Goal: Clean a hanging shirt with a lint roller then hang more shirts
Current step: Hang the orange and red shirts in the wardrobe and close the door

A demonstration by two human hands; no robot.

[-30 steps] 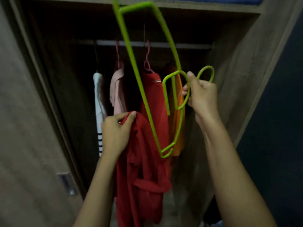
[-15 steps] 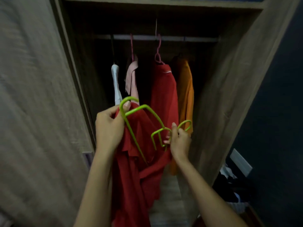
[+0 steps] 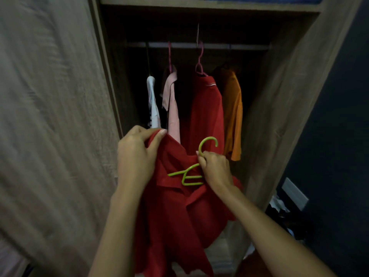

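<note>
My left hand [image 3: 136, 156] pinches the upper edge of a loose red shirt [image 3: 179, 212], which hangs down in front of an open wardrobe. My right hand [image 3: 214, 169] grips a green plastic hanger [image 3: 189, 176] at the base of its hook. The hook curls up above my fingers. The hanger's left arm lies across the shirt and runs under the cloth, so most of it is hidden. No lint roller is in view.
Inside the wardrobe a rail [image 3: 199, 45] carries a white shirt [image 3: 152, 102], a pink shirt [image 3: 171, 104], a red shirt [image 3: 206, 112] and an orange shirt [image 3: 232, 112]. A wooden door panel [image 3: 52, 116] stands at left. Dark clothes [image 3: 283, 216] lie low at right.
The hanger has come down from high overhead to the shirt, and its arm has slid into the cloth. Both hands have moved closer together. The view has tilted down.
</note>
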